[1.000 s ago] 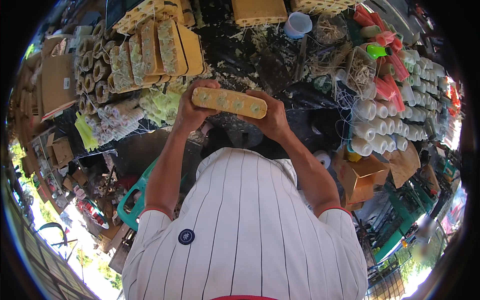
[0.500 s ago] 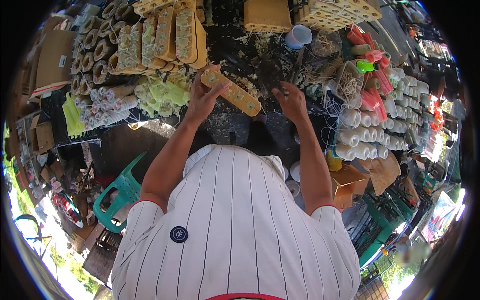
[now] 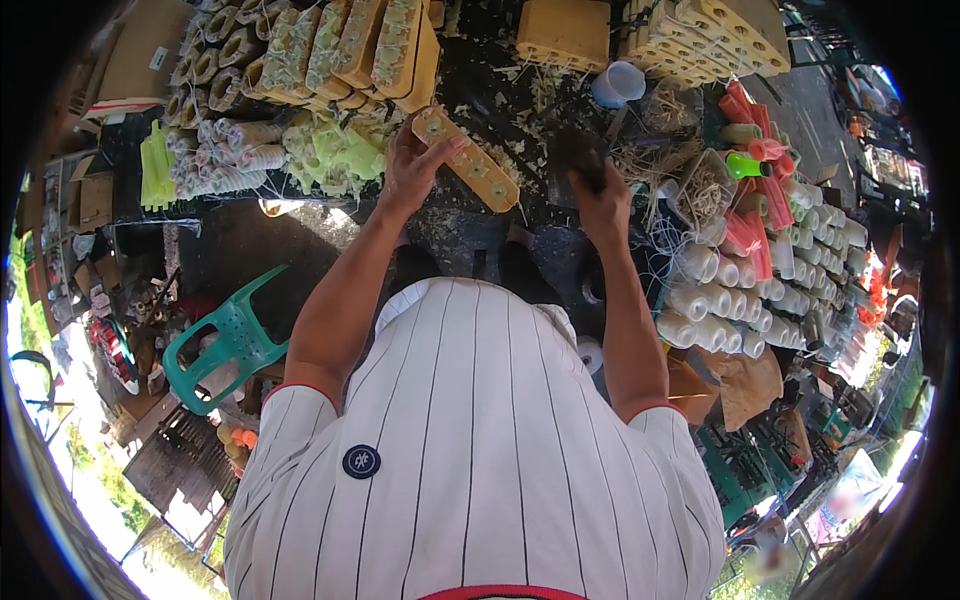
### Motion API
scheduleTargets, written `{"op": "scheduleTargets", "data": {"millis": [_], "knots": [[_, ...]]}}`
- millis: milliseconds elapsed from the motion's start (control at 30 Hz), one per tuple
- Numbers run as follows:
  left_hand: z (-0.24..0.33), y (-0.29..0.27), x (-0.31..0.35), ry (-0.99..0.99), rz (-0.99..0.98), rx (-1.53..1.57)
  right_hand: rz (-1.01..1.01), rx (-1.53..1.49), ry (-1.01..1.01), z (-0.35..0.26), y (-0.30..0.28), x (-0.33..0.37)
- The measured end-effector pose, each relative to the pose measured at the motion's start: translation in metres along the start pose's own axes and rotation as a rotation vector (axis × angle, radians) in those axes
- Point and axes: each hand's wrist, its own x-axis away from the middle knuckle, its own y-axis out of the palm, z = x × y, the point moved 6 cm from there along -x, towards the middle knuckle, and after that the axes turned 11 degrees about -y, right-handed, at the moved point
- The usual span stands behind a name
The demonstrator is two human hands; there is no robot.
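Held up in my left hand [image 3: 408, 178] is a long tan block [image 3: 488, 184] with rounded ends and a row of pale-filled holes along its face. My fingers wrap its far left end, and the thumb lies across the top. The near right end points toward me, with a thin string hanging from it. To the right of the block, my right hand [image 3: 606, 208] is closed on a dark, broad, flat tool [image 3: 574, 158] that is smeared by motion. The tool is apart from the block, over a dark table [image 3: 470, 45] strewn with pale shavings.
Similar tan blocks [image 3: 355, 45] stand at the far left, beside yellow-green pieces [image 3: 335, 150]. Farther back are a large block [image 3: 563, 35] and a translucent cup [image 3: 618, 84]. White spools [image 3: 715, 300] and pink rolls [image 3: 755, 225] crowd the right. A green chair [image 3: 225, 345] stands behind left.
My right hand and the dark tool have shifted right, away from the block. The left hand still grips the block, which is tilted slightly more steeply. The whole view has also shifted a little.
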Motion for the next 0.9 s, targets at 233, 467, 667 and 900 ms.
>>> {"op": "scheduleTargets", "data": {"millis": [233, 467, 667, 900], "knots": [[-0.004, 0.001, -0.006, 0.011, -0.022, -0.089, 0.112, -0.677, 0.036, -0.011, -0.017, 0.081], [0.004, 0.001, -0.004, 0.011, -0.051, -0.123, -0.015, -0.226, -0.111, -0.091, -0.017, 0.084], [-0.004, -0.003, -0.005, 0.009, -0.029, -0.098, -0.135, -0.038, -0.235, -0.097, -0.006, 0.083], [-0.010, -0.012, -0.011, 0.244, -0.033, -0.417, -0.059, -0.057, -0.374, -0.111, 0.007, 0.078]]}}
